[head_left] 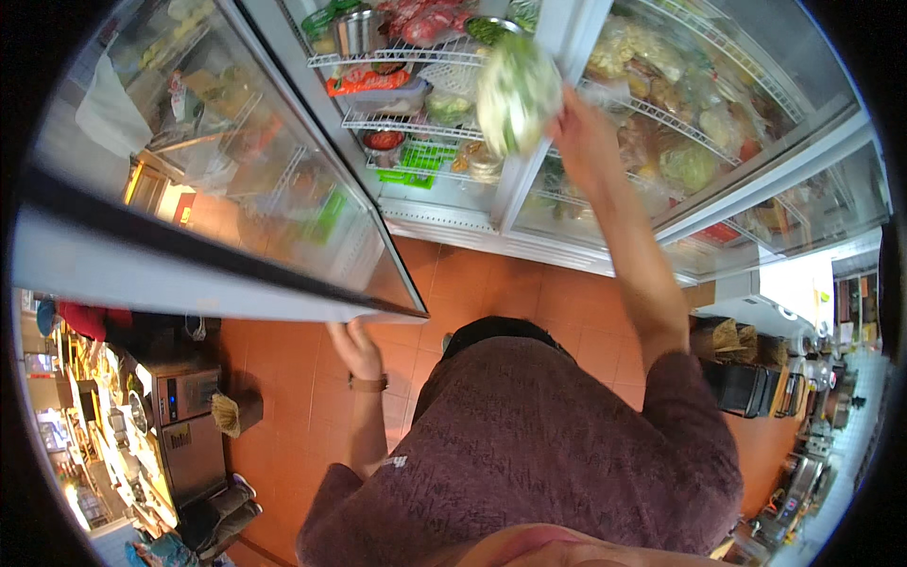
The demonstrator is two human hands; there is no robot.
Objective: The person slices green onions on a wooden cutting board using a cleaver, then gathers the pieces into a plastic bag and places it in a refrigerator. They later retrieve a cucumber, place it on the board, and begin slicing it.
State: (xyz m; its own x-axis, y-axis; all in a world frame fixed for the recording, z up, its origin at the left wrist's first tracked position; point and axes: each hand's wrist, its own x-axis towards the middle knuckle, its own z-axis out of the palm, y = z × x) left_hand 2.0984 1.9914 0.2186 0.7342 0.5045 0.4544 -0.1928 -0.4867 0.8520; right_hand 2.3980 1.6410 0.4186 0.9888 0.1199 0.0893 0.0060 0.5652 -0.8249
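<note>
My right hand reaches up and forward to the fridge, its fingers wrapped round a pale green-and-white vegetable head. The vegetable is blurred, so I cannot tell its exact kind. It is in front of the fridge's middle post, beside the open compartment. On the left, my left hand rests against the lower edge of the open glass fridge door. Its fingers are stretched out, partly behind the door's frame, and a brown band is round the wrist.
Wire shelves hold a metal pot, bagged food, a red-filled container and a green basket. Closed glass doors cover more bagged produce at right. A steel appliance stands at left on the orange tiled floor.
</note>
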